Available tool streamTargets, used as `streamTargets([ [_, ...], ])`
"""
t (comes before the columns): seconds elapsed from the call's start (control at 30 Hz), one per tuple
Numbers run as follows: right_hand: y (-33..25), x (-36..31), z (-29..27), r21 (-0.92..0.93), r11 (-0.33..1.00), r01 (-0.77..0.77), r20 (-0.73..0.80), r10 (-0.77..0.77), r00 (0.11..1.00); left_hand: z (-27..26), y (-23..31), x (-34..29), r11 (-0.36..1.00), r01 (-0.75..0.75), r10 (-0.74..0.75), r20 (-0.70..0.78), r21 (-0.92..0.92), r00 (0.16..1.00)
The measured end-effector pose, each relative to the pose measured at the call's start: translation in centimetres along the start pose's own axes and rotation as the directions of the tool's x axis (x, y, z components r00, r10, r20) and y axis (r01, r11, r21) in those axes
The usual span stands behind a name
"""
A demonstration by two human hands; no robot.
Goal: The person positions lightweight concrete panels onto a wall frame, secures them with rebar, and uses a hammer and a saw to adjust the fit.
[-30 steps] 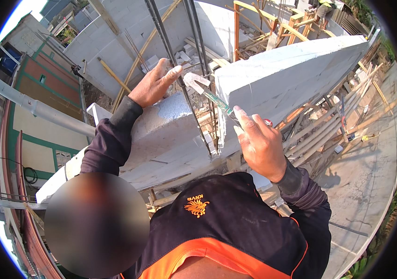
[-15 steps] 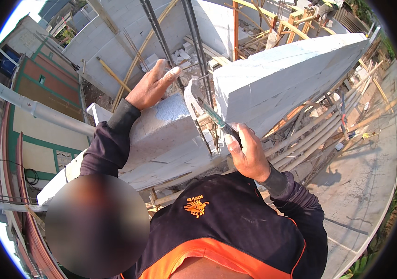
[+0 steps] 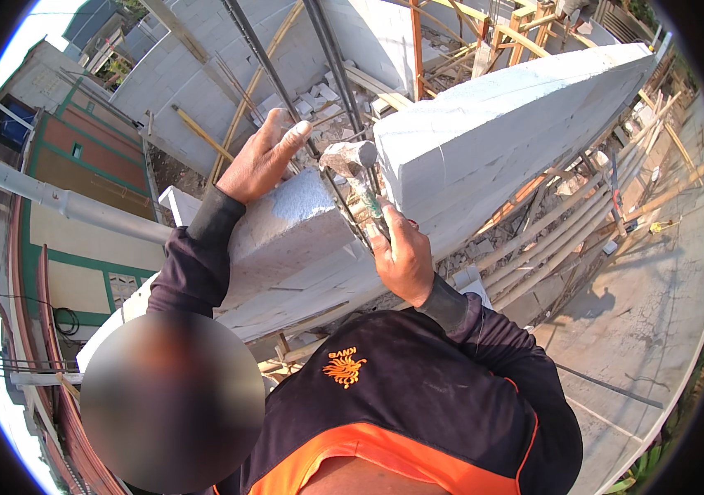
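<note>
My right hand is closed round the dark and green handle of a hammer. The dusty metal head is beside the upright steel bars, in the gap between two stretches of pale block wall. To the left of the bars, my left hand lies at the far edge of the nearer wall, thumb and fingers apart. No tool shows in it; the undersides of its fingers are hidden. Rough pale mortar covers the wall top beside that hand.
The other wall stretch runs off to the right. Bamboo poles lie below it, beside a concrete pavement. Broken blocks and timber lie behind the bars. A grey pipe crosses on the left.
My right hand has moved left and slightly up with the hammer, whose head has turned and now sits against the bars. My left hand has stayed at nearly the same spot.
</note>
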State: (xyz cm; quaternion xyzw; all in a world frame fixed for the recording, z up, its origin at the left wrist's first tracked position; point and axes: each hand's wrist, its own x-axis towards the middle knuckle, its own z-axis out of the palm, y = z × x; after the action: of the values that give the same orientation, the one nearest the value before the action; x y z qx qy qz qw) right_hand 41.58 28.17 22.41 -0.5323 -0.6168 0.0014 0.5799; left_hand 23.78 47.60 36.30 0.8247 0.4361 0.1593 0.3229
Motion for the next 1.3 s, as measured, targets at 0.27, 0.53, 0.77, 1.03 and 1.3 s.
streamTargets([
  [0.27,-0.9,1.1,-1.8,0.076,0.995,-0.071,0.102,0.063,0.993,0.2,1.1,-0.3,0.999,0.020,-0.020,0.013,-0.031,1.000],
  [0.53,-1.1,0.8,-2.8,0.085,0.996,-0.012,-0.004,0.012,1.000,0.1,0.9,-0.4,0.999,-0.032,0.032,-0.034,-0.009,0.999],
  [0.77,-1.0,0.4,-3.6,-0.058,0.987,-0.149,0.248,0.159,0.956,0.1,1.6,-0.8,1.000,0.027,-0.027,-0.035,0.006,0.999],
  [1.03,-0.7,0.5,-2.7,-0.014,0.999,-0.032,0.148,0.034,0.988,0.3,0.0,-0.3,0.998,-0.065,0.064,-0.092,-0.009,0.994],
  [1.3,-0.7,1.1,-2.2,-0.020,0.999,-0.045,0.180,0.047,0.982,0.1,-0.3,-0.2,0.999,-0.041,0.043,-0.065,0.034,0.997],
])
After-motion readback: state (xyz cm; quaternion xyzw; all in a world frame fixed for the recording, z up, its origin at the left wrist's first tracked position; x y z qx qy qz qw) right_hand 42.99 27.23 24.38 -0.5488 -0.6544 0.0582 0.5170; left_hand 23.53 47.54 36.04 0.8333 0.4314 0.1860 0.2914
